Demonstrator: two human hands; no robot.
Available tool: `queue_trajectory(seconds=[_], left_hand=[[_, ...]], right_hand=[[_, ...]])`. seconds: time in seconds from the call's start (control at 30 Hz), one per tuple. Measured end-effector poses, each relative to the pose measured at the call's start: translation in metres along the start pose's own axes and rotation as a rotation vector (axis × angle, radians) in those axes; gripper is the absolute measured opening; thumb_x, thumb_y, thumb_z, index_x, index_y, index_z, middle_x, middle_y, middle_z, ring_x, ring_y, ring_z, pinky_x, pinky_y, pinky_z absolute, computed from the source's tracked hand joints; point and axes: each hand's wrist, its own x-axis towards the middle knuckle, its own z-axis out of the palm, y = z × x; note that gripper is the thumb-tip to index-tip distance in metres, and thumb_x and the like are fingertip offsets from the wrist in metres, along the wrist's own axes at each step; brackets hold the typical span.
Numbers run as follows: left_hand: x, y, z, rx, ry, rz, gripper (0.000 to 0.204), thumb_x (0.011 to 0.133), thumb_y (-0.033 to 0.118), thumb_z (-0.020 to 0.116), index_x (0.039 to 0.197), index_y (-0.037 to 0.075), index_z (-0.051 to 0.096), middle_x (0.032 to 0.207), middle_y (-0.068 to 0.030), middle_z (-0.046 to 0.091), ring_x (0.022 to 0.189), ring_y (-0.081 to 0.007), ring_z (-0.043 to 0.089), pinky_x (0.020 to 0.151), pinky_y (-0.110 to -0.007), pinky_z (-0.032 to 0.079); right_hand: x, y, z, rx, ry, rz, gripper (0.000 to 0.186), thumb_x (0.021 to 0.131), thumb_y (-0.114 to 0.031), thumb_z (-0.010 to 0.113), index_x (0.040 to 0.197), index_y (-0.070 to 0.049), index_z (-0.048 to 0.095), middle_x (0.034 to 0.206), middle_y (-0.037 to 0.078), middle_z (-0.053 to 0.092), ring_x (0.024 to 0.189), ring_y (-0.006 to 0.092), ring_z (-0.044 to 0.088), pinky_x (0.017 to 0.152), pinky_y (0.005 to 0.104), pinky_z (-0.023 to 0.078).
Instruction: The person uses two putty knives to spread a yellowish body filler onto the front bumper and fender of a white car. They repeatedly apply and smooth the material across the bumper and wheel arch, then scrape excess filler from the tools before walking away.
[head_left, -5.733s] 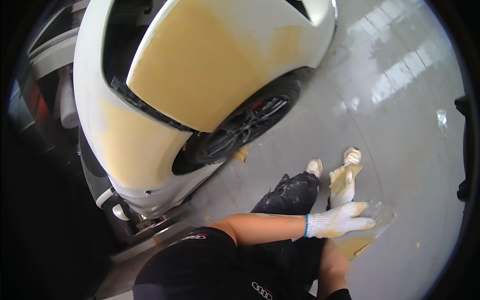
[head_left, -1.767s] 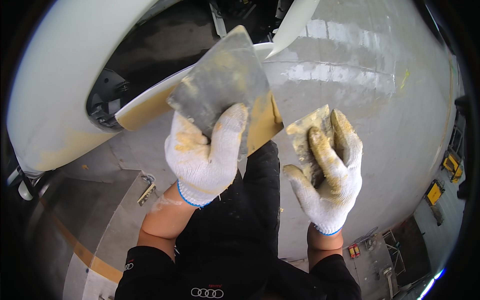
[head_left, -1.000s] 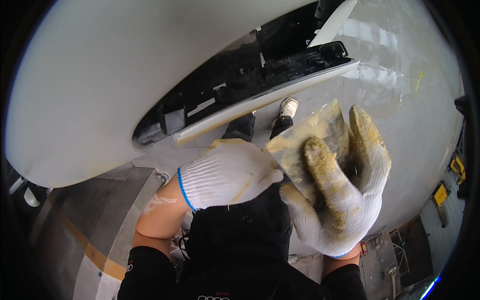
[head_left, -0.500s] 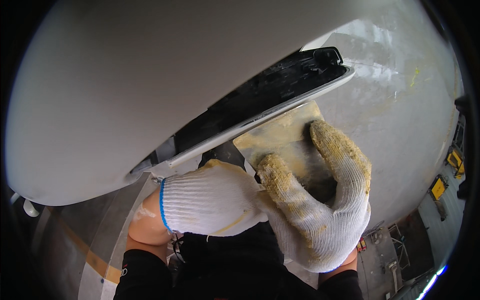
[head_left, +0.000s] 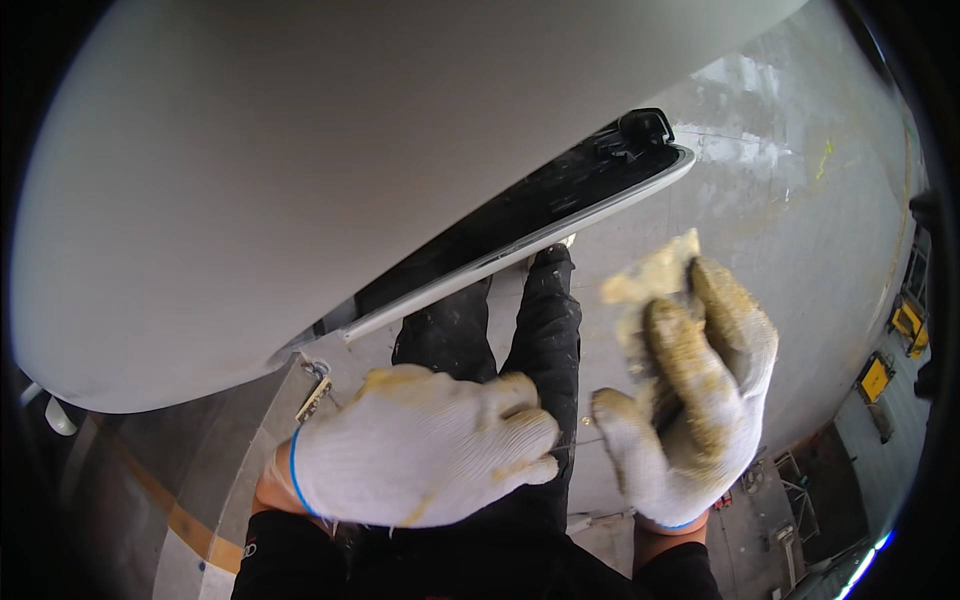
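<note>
In my gloved right hand (head_left: 700, 405) is a thin, flat putty scraper (head_left: 648, 283), caked with yellowish filler and partly blurred. It is held between the fingers, to the right of the panel's edge and apart from it. My left hand (head_left: 420, 450), in a white knitted glove with a blue cuff, is over my lap with its fingers curled in. Whether anything is inside those fingers is hidden. Both gloves carry yellow filler stains, heaviest on the right fingertips. Ahead spreads a large, smooth, pale grey vehicle body panel (head_left: 280, 190) with a long dark opening (head_left: 560, 195) along its edge.
A light trim strip (head_left: 520, 245) borders the opening close to my legs (head_left: 540, 320). Grey concrete floor (head_left: 790, 300) curves around on the right. Yellow items (head_left: 876, 376) stand by the far right wall. An orange stripe (head_left: 170, 500) crosses the floor at lower left.
My hands have come apart: the right moved rightward with the scraper, tilting it, and the left drew back and down to the left. My legs now show between them.
</note>
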Motion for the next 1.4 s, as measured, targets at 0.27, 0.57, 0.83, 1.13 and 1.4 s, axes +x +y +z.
queue_trajectory(seconds=[0.27,0.57,0.83,1.13,1.4], left_hand=[[-0.003,0.028,0.03,0.399,0.69,-0.256,0.018,0.071,0.003,0.083,0.081,0.006,0.069,0.142,-0.0361,0.059,0.068,-0.0217,0.074,0.054,-0.031,0.059],[0.059,0.034,0.023,0.396,0.528,-0.364,0.041,0.074,0.025,0.09,0.066,0.002,0.057,0.155,-0.0472,0.04,0.075,-0.0201,0.078,0.051,-0.026,0.057],[0.074,0.018,0.029,0.55,0.609,-0.239,0.026,0.086,0.025,0.076,0.079,0.002,0.065,0.135,-0.0432,0.057,0.055,-0.0149,0.061,0.042,-0.029,0.047],[0.005,0.049,0.03,0.499,0.631,-0.549,0.031,0.075,0.027,0.084,0.07,0.004,0.064,0.142,-0.034,0.062,0.068,-0.0233,0.076,0.06,-0.031,0.061],[-0.038,0.03,0.026,0.319,0.537,-0.41,0.022,0.077,0.024,0.084,0.081,0.004,0.075,0.122,-0.0275,0.07,0.076,-0.0273,0.076,0.076,-0.045,0.063]], right_hand=[[-0.023,0.03,-0.013,0.067,0.274,0.303,0.066,0.073,-0.017,0.089,0.134,0.0,0.07,0.145,0.023,0.059,0.134,0.0379,0.057,0.115,0.0488,0.043],[-0.036,0.044,-0.012,0.192,0.29,0.354,0.061,0.078,-0.016,0.089,0.133,0.002,0.07,0.145,0.024,0.058,0.135,0.0368,0.056,0.115,0.0484,0.043],[-0.036,0.051,-0.02,0.15,0.311,0.375,0.063,0.079,-0.019,0.088,0.135,0.002,0.069,0.145,0.024,0.059,0.136,0.0373,0.055,0.118,0.0493,0.04],[-0.013,0.026,-0.009,-0.035,0.068,0.003,0.066,0.088,-0.035,0.084,0.144,-0.006,0.066,0.154,0.025,0.052,0.145,0.0404,0.049,0.123,0.0517,0.036],[0.014,-0.018,0.007,-0.177,-0.202,-0.126,0.052,0.077,-0.035,0.092,0.125,-0.02,0.079,0.145,0.024,0.058,0.126,0.0425,0.062,0.099,0.0469,0.058]])
